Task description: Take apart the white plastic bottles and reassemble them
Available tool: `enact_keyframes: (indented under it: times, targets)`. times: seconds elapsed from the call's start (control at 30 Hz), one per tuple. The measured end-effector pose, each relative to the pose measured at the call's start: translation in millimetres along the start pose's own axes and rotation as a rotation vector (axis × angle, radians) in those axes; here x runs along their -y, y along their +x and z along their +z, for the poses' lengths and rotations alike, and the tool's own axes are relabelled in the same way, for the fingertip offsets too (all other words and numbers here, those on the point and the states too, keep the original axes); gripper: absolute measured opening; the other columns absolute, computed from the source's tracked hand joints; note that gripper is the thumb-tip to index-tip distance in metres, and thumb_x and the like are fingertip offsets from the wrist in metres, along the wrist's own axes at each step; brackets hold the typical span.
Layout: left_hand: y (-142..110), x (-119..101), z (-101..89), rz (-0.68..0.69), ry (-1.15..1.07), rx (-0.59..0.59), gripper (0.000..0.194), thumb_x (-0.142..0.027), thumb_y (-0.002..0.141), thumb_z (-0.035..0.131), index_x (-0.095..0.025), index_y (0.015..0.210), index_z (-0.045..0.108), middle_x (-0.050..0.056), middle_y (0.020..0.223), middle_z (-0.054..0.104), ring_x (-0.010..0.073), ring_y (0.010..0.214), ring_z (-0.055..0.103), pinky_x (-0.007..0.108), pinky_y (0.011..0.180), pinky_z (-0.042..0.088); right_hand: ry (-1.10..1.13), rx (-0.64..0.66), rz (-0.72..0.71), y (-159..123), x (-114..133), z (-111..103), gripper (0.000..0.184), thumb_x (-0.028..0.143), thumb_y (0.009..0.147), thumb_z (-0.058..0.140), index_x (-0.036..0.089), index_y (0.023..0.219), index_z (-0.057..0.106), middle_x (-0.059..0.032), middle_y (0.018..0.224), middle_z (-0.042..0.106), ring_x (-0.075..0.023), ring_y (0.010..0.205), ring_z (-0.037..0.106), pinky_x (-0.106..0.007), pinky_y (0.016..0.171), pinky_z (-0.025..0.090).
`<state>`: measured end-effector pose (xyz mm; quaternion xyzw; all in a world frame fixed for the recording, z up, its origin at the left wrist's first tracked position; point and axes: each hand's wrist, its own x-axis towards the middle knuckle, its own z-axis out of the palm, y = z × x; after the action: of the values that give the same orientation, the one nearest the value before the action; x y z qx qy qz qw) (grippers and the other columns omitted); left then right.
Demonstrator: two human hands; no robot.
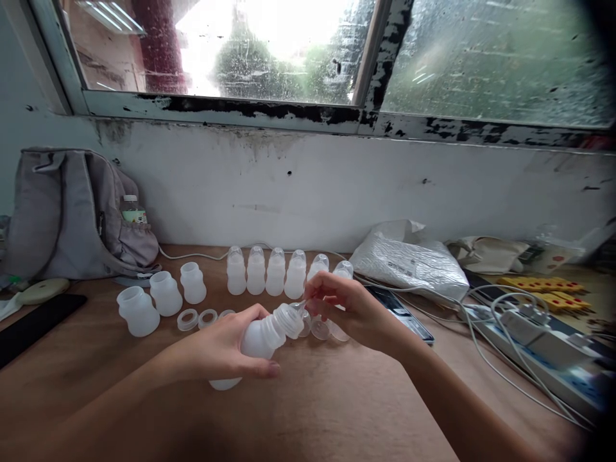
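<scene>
My left hand [224,346] is wrapped round a frosted white baby bottle [260,339], tilted with its neck to the upper right. A white screw ring [289,321] sits on the neck. At its opening, the fingertips of my right hand [346,308] pinch a small clear nipple [300,305], partly hidden by the fingers. Behind my hands stands a row of capped bottles [255,271], the right ones partly covered by my right hand. Clear domed caps [319,328] lie under that hand. White rings [187,319] rest on the table left of the held bottle.
Three open bottles [138,311] stand at the left. A grey backpack [72,212] leans by the wall. To the right are a silvery plastic package [409,260], a phone [402,313], and a power strip [539,350] with looping white cables.
</scene>
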<state>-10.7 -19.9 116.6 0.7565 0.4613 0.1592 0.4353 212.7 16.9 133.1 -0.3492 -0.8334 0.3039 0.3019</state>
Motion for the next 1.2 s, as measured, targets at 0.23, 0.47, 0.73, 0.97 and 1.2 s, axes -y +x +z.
enact_keyframes:
  times: [0.23,0.47,0.73,0.97,1.2]
  targets:
    - [9,23,-30.8,0.11,0.14,-0.472,0.058,-0.036,0.077,0.049,-0.028,0.127,0.019,0.003,0.11,0.052,0.0187,0.091,0.055,0.03,0.077,0.043,-0.109,-0.051,0.028,2,-11,-8,0.005,0.023,0.082,0.047,0.02,0.08,0.051,0.0001,0.074,0.055,-0.0109,0.065,0.052,-0.024,0.059,0.045]
    - [33,71,-74.0,0.098,0.552,-0.871,0.057,-0.047,0.068,0.059,-0.024,0.114,0.037,0.006,0.105,0.055,0.0246,0.098,0.053,0.035,0.081,0.041,-0.151,-0.063,0.001,4,-16,2,0.007,0.024,0.081,0.046,0.019,0.079,0.051,-0.0005,0.072,0.056,-0.0113,0.062,0.053,-0.025,0.057,0.044]
    - [49,110,-73.8,0.131,0.935,-0.908,0.039,-0.043,0.076,0.052,-0.019,0.105,0.043,0.011,0.104,0.057,0.027,0.106,0.048,0.042,0.099,0.021,-0.221,-0.035,0.004,8,-14,8,0.006,0.02,0.08,0.047,0.018,0.076,0.051,0.0002,0.065,0.055,-0.0099,0.056,0.049,-0.021,0.051,0.04]
    - [54,125,-66.8,0.103,1.046,-0.83,0.036,-0.043,0.079,0.048,-0.015,0.1,0.048,0.017,0.105,0.059,0.0279,0.12,0.037,0.049,0.102,0.005,-0.261,0.033,0.038,7,-12,13,0.008,0.018,0.08,0.046,0.018,0.078,0.054,-0.0014,0.07,0.058,-0.0108,0.06,0.051,-0.021,0.051,0.04]
    - [61,141,-65.7,0.11,1.123,-0.909,0.043,-0.047,0.079,0.048,-0.012,0.103,0.05,0.018,0.104,0.062,0.0312,0.119,0.038,0.058,0.099,-0.003,-0.317,0.146,0.068,7,-20,33,0.008,0.018,0.079,0.048,0.017,0.079,0.056,-0.0019,0.068,0.06,-0.0114,0.059,0.053,-0.019,0.05,0.037]
